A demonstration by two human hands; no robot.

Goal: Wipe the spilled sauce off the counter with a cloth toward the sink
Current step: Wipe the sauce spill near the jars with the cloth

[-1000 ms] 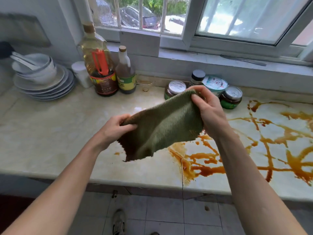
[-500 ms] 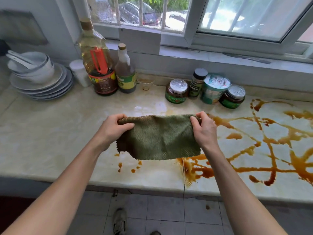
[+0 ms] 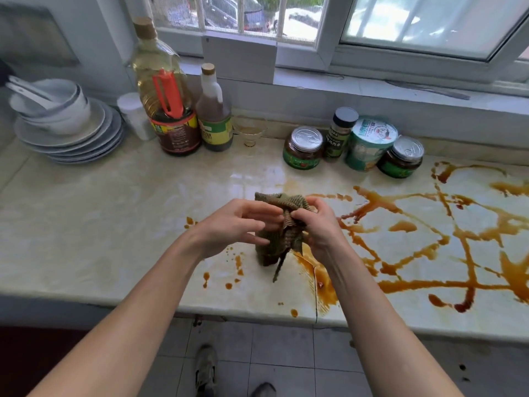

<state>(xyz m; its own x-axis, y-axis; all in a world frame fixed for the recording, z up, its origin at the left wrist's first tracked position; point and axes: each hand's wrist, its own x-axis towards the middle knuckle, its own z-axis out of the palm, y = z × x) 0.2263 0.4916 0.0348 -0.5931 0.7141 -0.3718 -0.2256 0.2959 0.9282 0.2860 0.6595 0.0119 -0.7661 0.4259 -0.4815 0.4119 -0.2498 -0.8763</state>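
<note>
green cloth (image 3: 282,224) scrunched up, gripped in the right hand (image 3: 320,229), left hand (image 3: 232,224) touching it with loose straightish fingers, brown sauce (image 3: 400,226) streaked all over the counter (image 3: 114,210)

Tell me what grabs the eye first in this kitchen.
Brown sauce streaks sprawl across the right half of the counter, with drips toward the front edge. At centre, the right hand grips a bunched green cloth, the left hand touching it.
</note>
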